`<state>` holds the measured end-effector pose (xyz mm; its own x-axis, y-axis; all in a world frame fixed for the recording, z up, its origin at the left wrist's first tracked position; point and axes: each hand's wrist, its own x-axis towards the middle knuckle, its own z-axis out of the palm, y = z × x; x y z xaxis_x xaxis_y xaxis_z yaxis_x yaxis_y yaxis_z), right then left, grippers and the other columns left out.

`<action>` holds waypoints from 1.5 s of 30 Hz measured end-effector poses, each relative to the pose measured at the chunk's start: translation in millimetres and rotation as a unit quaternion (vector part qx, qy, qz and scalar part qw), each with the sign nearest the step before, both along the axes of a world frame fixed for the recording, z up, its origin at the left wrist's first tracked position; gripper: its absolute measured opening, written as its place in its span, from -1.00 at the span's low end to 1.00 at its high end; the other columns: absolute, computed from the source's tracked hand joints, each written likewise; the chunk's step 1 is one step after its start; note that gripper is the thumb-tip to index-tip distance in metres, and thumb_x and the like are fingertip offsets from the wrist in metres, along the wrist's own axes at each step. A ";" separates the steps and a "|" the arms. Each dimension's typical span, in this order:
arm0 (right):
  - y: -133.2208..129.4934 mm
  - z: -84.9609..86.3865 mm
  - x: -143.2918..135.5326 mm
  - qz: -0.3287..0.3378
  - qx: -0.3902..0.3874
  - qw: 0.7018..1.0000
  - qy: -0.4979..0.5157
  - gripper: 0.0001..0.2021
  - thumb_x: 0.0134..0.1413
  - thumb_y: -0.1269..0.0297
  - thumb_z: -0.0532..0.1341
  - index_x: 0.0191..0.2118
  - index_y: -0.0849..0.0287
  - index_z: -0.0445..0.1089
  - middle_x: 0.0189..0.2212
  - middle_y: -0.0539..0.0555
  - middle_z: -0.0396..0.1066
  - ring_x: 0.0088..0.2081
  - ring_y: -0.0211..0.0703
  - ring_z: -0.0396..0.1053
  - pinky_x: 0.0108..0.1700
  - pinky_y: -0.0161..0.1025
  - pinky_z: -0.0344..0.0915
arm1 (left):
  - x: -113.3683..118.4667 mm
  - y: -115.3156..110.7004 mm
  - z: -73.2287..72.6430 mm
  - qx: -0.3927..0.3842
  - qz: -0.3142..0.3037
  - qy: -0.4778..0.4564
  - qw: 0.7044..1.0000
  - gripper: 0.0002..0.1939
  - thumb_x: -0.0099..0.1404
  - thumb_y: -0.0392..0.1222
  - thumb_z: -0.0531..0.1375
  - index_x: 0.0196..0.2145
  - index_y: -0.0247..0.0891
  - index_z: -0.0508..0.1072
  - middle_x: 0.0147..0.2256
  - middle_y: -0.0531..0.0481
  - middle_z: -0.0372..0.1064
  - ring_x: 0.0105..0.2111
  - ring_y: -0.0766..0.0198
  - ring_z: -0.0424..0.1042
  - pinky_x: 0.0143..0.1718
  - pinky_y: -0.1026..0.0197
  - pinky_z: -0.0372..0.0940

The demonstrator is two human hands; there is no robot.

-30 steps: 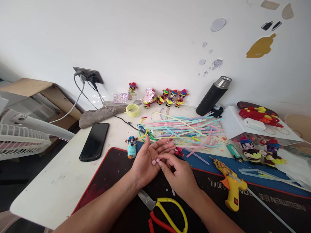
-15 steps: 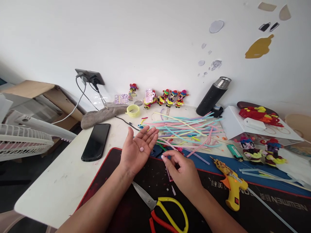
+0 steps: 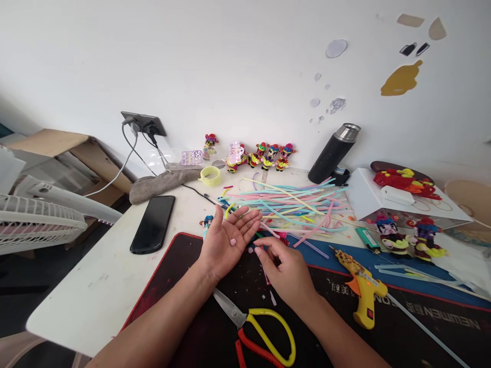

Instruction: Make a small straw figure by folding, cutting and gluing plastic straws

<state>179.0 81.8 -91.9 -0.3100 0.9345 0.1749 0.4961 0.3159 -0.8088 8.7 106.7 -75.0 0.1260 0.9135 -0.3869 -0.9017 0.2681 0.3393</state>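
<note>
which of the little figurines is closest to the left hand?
The blue-bodied figurine standing just behind the open left hand, partly hidden by it. The others stand apart: a row along the wall and two by the white box.

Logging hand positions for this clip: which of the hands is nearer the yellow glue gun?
Right. The right hand is on the mat just left of the glue gun; the left hand, palm up, lies farther left beyond it.
</note>
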 end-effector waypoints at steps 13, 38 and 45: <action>-7.3 -0.5 -12.7 0.038 0.001 0.999 -0.007 -0.84 0.33 0.22 0.23 -0.14 0.11 0.57 -0.58 -0.06 0.41 -0.57 -0.26 0.30 -0.45 -0.31 0.16 | 23.1 -13.5 -2.1 0.026 -0.083 0.030 0.996 -0.34 0.45 0.31 0.07 -0.15 -0.42 0.60 -0.03 -0.39 0.57 0.06 -0.02 0.53 0.29 0.01 0.25; 7.6 10.8 5.3 -0.007 -0.207 0.937 0.280 -0.57 0.14 -0.16 0.33 -0.25 0.19 0.46 -0.66 -0.19 0.07 -0.68 -0.39 -0.07 -0.64 -0.36 -0.14 | -5.9 -13.9 9.9 0.259 -0.091 0.472 0.838 -0.88 0.20 -0.21 0.45 -0.26 -0.23 0.71 -0.30 -0.12 0.58 -0.26 0.11 0.47 -0.13 0.18 0.31; 8.2 17.2 4.7 0.009 -0.257 0.915 0.312 -0.58 0.09 -0.14 0.36 -0.33 0.17 0.40 -0.68 -0.21 0.07 -0.70 -0.42 -0.09 -0.66 -0.38 -0.17 | -5.8 -14.7 5.1 0.302 -0.101 0.520 0.793 -0.89 0.26 -0.17 0.41 -0.24 -0.20 0.70 -0.27 -0.14 0.61 -0.23 0.06 0.52 -0.10 0.14 0.35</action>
